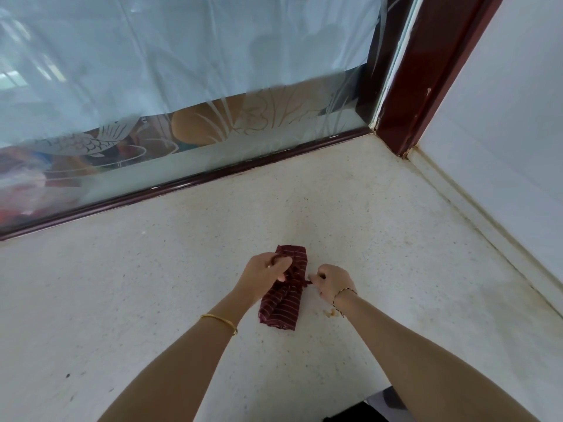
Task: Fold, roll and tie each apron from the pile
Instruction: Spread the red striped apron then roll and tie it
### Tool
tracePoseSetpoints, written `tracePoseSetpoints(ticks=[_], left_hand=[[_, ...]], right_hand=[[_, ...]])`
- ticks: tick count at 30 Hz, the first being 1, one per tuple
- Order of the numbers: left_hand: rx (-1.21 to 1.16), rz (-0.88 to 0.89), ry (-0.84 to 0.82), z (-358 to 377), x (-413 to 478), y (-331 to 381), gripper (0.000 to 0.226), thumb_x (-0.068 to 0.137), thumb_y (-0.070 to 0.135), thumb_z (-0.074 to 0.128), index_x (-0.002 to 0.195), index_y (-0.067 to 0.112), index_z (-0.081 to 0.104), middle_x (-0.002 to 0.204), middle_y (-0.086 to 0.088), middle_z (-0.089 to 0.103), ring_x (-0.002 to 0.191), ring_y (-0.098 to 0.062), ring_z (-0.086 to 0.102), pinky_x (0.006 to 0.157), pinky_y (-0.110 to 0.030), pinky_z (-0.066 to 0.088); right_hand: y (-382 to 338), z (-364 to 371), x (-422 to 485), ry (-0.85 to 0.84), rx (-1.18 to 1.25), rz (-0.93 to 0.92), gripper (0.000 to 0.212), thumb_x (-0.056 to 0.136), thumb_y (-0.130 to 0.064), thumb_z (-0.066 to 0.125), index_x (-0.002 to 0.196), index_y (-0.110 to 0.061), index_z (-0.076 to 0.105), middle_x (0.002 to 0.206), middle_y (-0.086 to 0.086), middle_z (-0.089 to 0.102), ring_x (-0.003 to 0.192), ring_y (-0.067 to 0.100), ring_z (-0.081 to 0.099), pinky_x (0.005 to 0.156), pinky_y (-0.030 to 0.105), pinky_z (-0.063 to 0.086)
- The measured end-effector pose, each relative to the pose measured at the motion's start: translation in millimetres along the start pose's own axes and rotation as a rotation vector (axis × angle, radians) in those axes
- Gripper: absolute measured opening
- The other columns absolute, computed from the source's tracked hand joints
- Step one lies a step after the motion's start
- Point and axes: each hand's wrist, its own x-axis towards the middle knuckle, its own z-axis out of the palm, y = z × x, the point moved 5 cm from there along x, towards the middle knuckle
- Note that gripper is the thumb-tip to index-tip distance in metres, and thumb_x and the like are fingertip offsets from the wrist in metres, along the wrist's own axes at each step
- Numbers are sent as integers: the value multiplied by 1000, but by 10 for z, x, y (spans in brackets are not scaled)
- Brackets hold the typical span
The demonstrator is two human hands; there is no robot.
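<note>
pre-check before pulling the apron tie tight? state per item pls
1. Apron rolled into a compact bundle: ok, it lies as a short roll on the counter.
2. Left hand gripping a strap: ok, fingers closed on dark strap at the roll's middle.
3. Right hand gripping the other strap end: ok, pinching a short end beside the roll.
4. Knot formed around the roll: cannot tell, the hands hide the crossing.
5. Roll ends staying closed: ok at the near end; far end partly hidden.
6. Crumbs near the right wrist clear of the fabric: ok, apart from the roll.
</note>
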Motion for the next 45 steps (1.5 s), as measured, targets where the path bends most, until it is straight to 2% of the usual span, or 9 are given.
tracePoseSetpoints(ticks=[6,10,18,23,29,32,38,41,45], left_hand=[[-186,-25,-74,176,27,73,25,95,27,55,88,6,68,77,-3,71,78,-16,66,79,-23,52],[113,56,-58,185,51,95,17,89,10,57,103,13,66,79,7,60,67,-4,54,59,-4,41],[484,235,-142,300,82,203,17,89,20,60,87,4,66,67,11,49,61,-2,44,58,-13,31],[365,124,-128,239,107,116,21,92,24,57,89,6,66,69,3,58,64,-9,51,63,-19,39],[234,91,-101,208,72,95,13,92,15,56,80,12,59,70,5,61,62,-5,54,60,-10,41],[186,65,-107,221,74,90,8,90,10,55,91,5,62,73,5,68,62,-2,59,70,-17,48],[64,-58,-104,203,79,64,16,88,8,57,75,12,65,71,5,69,70,-6,60,75,-19,46],[-15,-97,-75,185,85,26,1,84,6,62,83,7,62,74,-1,70,74,-13,62,85,-32,51],[-23,-123,-82,211,82,-3,11,77,4,69,79,11,60,85,-10,67,79,-17,59,80,-33,51]], right_hand=[[-58,-4,-51,-24,24,-44,35,94,-32,53,64,-19,39,74,4,54,72,21,58,63,30,45],[-39,-14,-87,-134,280,2,29,92,-32,57,71,-13,48,74,4,61,63,15,62,58,25,49],[-388,-267,-207,-43,561,-171,35,91,-25,59,59,-11,55,62,5,60,55,14,51,52,21,44],[-397,-264,-206,-54,724,-158,24,94,-4,40,98,-14,61,92,0,66,54,14,57,50,22,44],[-349,-186,-179,-156,423,-191,31,90,-4,47,117,-18,51,95,6,64,78,17,65,65,25,54],[-345,-197,-164,-124,201,-276,24,86,-11,61,104,-18,48,85,0,58,77,15,58,70,24,50],[-460,-319,-180,-139,-165,-321,7,91,-21,57,92,-16,52,75,-5,57,69,12,54,63,23,43],[-489,-298,-203,-284,-172,-311,16,92,-18,56,77,-13,53,63,-4,58,53,5,50,55,17,38],[-441,-262,-208,-421,-131,-242,19,89,-16,61,70,-10,60,61,-4,62,51,9,48,54,16,39]])
